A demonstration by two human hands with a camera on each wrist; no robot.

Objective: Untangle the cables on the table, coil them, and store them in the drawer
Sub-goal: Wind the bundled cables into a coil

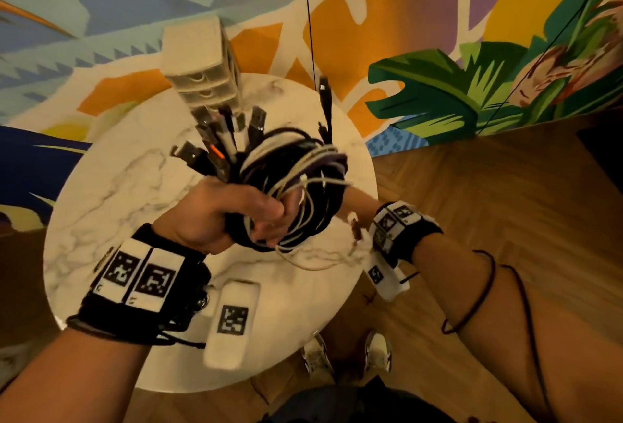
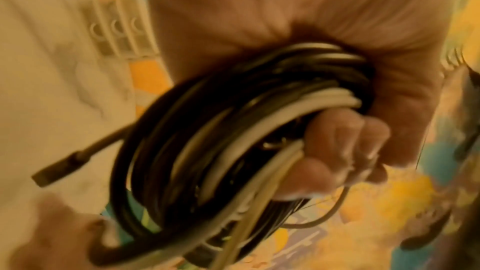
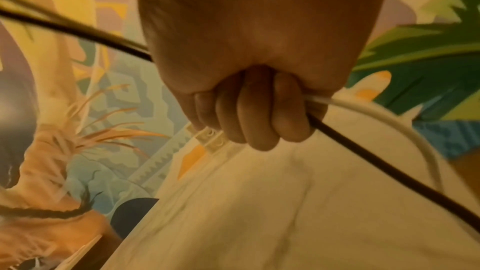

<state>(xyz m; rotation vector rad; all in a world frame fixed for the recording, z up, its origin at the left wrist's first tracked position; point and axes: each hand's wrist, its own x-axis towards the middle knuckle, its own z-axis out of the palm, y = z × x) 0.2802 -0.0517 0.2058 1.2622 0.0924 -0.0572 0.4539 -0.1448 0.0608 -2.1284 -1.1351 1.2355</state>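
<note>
Gripping the cable bundle (image 1: 296, 173) above the table (image 1: 111, 186), left hand (image 1: 222, 213); right hand (image 3: 249, 81) (fingers curled) clutching two strands.

No readable text or numbers, wrist bands (image 1: 141, 276) carry only square coded markers — nothing legible

The table (image 1: 111, 186) has a smooth, white marble-look top with grey veins, above a wood-plank floor (image 1: 488, 193). The coiled cables (image 1: 296, 166) look rubbery, black and white, and the drawer unit (image 1: 202, 65) is probably matt plastic.
</note>
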